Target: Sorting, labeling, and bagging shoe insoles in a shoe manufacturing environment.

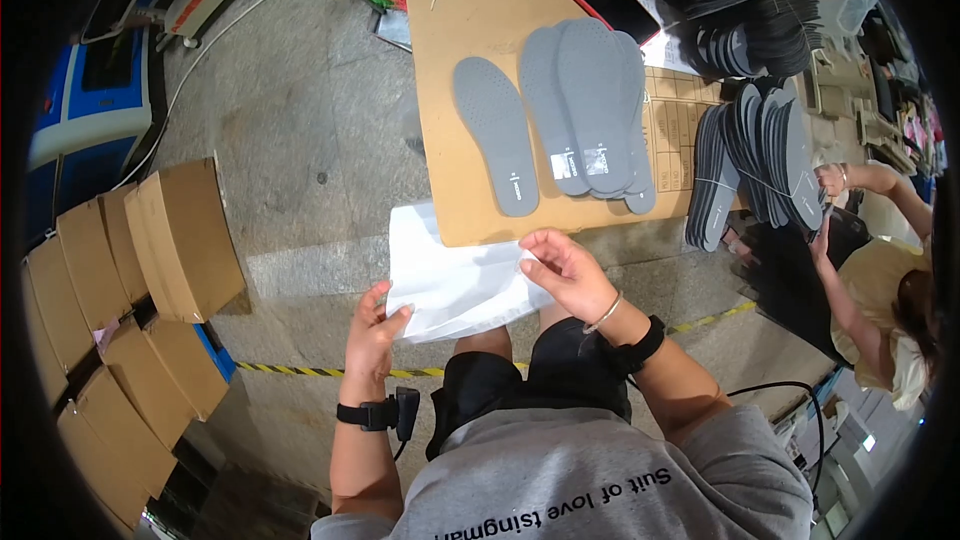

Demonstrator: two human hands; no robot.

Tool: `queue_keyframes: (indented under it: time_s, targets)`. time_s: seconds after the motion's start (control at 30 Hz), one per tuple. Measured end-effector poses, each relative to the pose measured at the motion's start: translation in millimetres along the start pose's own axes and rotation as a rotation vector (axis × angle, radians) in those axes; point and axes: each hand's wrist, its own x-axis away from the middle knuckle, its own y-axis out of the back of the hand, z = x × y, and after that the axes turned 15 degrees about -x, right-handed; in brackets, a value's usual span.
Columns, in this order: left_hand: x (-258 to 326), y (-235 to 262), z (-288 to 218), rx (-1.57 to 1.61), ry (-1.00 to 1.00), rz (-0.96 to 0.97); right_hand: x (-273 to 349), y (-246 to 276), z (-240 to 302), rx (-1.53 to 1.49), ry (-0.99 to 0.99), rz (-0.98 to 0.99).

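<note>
— Where does the person stand with the work?

— Early, by the look of it. Both hands hold a thin, translucent white plastic bag [455, 280] above the lap, at the near edge of the flat brown cardboard sheet [470, 30] that serves as the bench. The left hand [372, 335] pinches the bag's lower left corner, fingers closed on the film. The right hand [562, 270] nips the right edge between thumb and fingertips, the other fingers loosely curled.

— Anything in the bag?

— It looks flat and empty, though the film is too crumpled to be sure.

— And the insoles?

— One grey foam insole [495, 135] lies alone on the cardboard; a fanned stack of grey insoles [595, 110] lies just right of it. All are apart from the bag. Bundles of dark insoles [760, 155] stand at the right edge, beside another person's hands [830, 180].

— So bagging seems not yet begun?

— That is the judgement.
</note>
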Motion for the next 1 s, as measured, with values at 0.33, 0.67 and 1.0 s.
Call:
queue_keyframes:
  time_s: [0.33,0.67,1.0]
  targets:
    - [11.6,14.2,19.0,-0.011,-0.15,0.003,-82.2,-21.7,11.3,1.417,0.395,-0.459]
    - [27.3,27.2,-11.0,-0.037,-0.176,-0.022,-8.0,-19.5,48.3,0.743,0.717,-0.22]
    - [74.3,52.0,-98.2,-0.094,-0.42,-0.031,96.3,93.9,83.6,0.907,0.945,-0.816]
